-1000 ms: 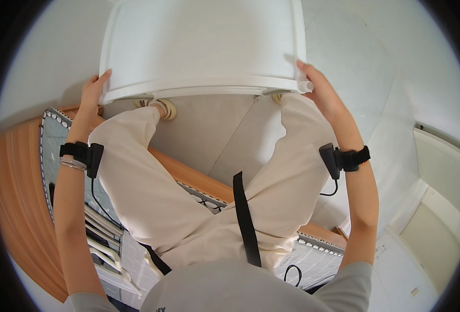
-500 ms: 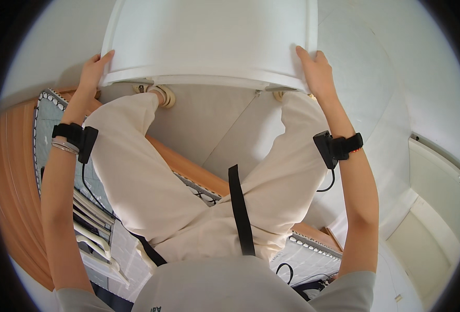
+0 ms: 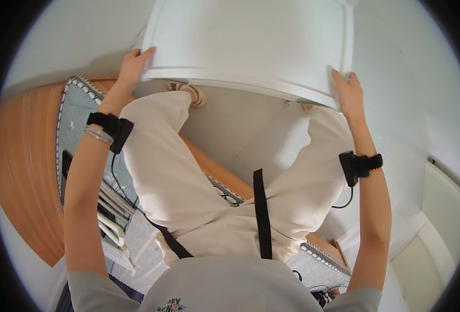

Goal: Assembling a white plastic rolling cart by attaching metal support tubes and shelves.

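Observation:
A white, flat-topped piece of furniture [image 3: 251, 41] with a raised rim fills the top of the view in front of me. Its kind cannot be told, since the far side runs out of the picture. My left hand [image 3: 136, 66] is closed around its left edge near the front corner, thumb on top. On the opposite edge, my right hand [image 3: 348, 94] grips close to the front right corner, its under-side fingers partly hidden. The near edge hangs over my shoes [image 3: 199, 98], tilted slightly down to the right. Black straps with small boxes sit on both my forearms.
I sit with knees apart on a bed-like seat with a wooden edge [image 3: 217, 164]. To the left are a wooden board [image 3: 32, 156] and several pale hangers [image 3: 113, 229]. Pale wall surrounds the right side, with a white panel [image 3: 446, 190] low down.
The whole view has turned, so my arms, legs and the white piece appear farther right. Its front edge now slopes down rightward. Both hands keep their grip.

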Demonstrator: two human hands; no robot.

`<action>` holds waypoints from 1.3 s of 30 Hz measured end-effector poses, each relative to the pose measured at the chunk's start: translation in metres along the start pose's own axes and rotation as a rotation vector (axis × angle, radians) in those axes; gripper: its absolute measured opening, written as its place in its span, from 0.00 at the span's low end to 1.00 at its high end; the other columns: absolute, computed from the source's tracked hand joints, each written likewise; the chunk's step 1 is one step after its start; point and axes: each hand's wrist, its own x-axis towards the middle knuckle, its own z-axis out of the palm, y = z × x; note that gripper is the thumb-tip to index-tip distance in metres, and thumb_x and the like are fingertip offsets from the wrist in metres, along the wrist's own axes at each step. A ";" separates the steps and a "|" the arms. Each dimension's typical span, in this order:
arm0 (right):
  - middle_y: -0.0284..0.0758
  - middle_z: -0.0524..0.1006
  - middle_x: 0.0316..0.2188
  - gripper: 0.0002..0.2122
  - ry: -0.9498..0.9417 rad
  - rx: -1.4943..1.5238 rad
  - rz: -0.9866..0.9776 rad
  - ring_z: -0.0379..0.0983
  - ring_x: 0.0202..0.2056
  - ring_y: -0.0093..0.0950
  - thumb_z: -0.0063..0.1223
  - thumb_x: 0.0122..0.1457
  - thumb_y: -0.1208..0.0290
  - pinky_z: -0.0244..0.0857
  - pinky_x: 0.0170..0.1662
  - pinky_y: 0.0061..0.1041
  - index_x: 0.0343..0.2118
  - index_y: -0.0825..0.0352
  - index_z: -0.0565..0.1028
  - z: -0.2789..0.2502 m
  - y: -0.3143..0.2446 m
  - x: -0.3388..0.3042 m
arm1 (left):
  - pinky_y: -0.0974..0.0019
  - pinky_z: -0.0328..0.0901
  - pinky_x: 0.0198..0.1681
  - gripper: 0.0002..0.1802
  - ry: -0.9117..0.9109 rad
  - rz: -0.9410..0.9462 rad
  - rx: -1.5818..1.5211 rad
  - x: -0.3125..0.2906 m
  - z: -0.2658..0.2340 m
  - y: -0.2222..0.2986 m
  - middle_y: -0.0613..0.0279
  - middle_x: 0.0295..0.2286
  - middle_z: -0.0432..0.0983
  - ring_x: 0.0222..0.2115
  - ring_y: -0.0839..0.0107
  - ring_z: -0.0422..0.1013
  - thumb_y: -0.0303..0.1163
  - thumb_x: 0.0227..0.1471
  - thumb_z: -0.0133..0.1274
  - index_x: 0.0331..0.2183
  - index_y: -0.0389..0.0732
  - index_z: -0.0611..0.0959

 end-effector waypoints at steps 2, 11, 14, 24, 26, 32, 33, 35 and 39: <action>0.55 0.70 0.31 0.29 0.029 -0.028 -0.013 0.69 0.33 0.44 0.47 0.45 0.52 0.61 0.39 0.33 0.37 0.80 0.65 0.000 0.001 0.001 | 0.70 0.60 0.29 0.27 -0.022 -0.016 -0.012 -0.001 -0.002 0.003 0.59 0.25 0.72 0.25 0.72 0.66 0.50 0.42 0.51 0.32 0.31 0.76; 0.51 0.70 0.34 0.29 -0.059 -0.007 0.049 0.68 0.35 0.37 0.47 0.45 0.54 0.60 0.40 0.29 0.40 0.79 0.64 -0.001 -0.006 0.005 | 0.68 0.59 0.40 0.36 -0.172 -0.146 -0.215 -0.006 -0.012 0.021 0.52 0.34 0.71 0.35 0.66 0.67 0.55 0.45 0.42 0.40 0.28 0.72; 0.50 0.70 0.34 0.28 -0.037 -0.003 0.064 0.68 0.35 0.37 0.47 0.45 0.54 0.59 0.40 0.28 0.40 0.79 0.65 0.001 -0.005 0.004 | 0.69 0.60 0.39 0.35 -0.121 -0.139 -0.153 -0.003 -0.010 0.016 0.51 0.33 0.71 0.33 0.66 0.67 0.54 0.46 0.41 0.38 0.27 0.73; 0.50 0.70 0.35 0.27 -0.099 0.018 0.099 0.68 0.35 0.37 0.47 0.45 0.54 0.59 0.40 0.28 0.39 0.79 0.66 -0.001 -0.005 0.008 | 0.68 0.60 0.38 0.35 -0.067 -0.065 0.086 -0.006 -0.009 0.027 0.51 0.29 0.73 0.30 0.65 0.68 0.56 0.48 0.38 0.35 0.28 0.75; 0.50 0.70 0.35 0.27 -0.021 -0.051 0.059 0.68 0.37 0.37 0.48 0.45 0.54 0.59 0.41 0.29 0.39 0.79 0.66 0.002 0.003 0.011 | 0.68 0.60 0.38 0.36 -0.126 -0.103 0.179 0.001 -0.005 0.023 0.50 0.29 0.73 0.30 0.64 0.68 0.57 0.48 0.37 0.35 0.28 0.75; 0.49 0.72 0.32 0.27 -0.059 -0.010 0.058 0.70 0.34 0.37 0.49 0.45 0.54 0.61 0.39 0.28 0.38 0.78 0.67 0.004 0.006 0.017 | 0.68 0.59 0.40 0.40 -0.088 -0.103 0.150 0.006 -0.010 0.008 0.49 0.32 0.72 0.33 0.64 0.68 0.61 0.45 0.39 0.38 0.28 0.73; 0.49 0.72 0.32 0.27 -0.056 -0.023 0.063 0.70 0.34 0.37 0.49 0.45 0.54 0.61 0.39 0.28 0.38 0.78 0.67 0.005 0.005 0.016 | 0.68 0.59 0.40 0.41 -0.049 -0.102 0.110 0.005 -0.011 0.005 0.49 0.33 0.72 0.34 0.64 0.67 0.61 0.44 0.40 0.39 0.27 0.73; 0.49 0.72 0.31 0.27 -0.081 0.011 0.048 0.70 0.32 0.38 0.49 0.44 0.54 0.62 0.38 0.29 0.37 0.79 0.67 0.003 0.005 0.015 | 0.68 0.59 0.41 0.42 -0.020 -0.104 0.060 0.000 -0.007 0.010 0.49 0.34 0.71 0.35 0.65 0.67 0.62 0.44 0.41 0.40 0.27 0.72; 0.50 0.72 0.32 0.28 -0.071 0.015 0.033 0.70 0.33 0.38 0.49 0.44 0.54 0.61 0.38 0.29 0.37 0.79 0.67 0.006 0.007 0.017 | 0.69 0.58 0.41 0.42 -0.030 -0.094 -0.013 0.000 -0.008 0.012 0.51 0.34 0.71 0.34 0.66 0.67 0.61 0.44 0.42 0.40 0.27 0.72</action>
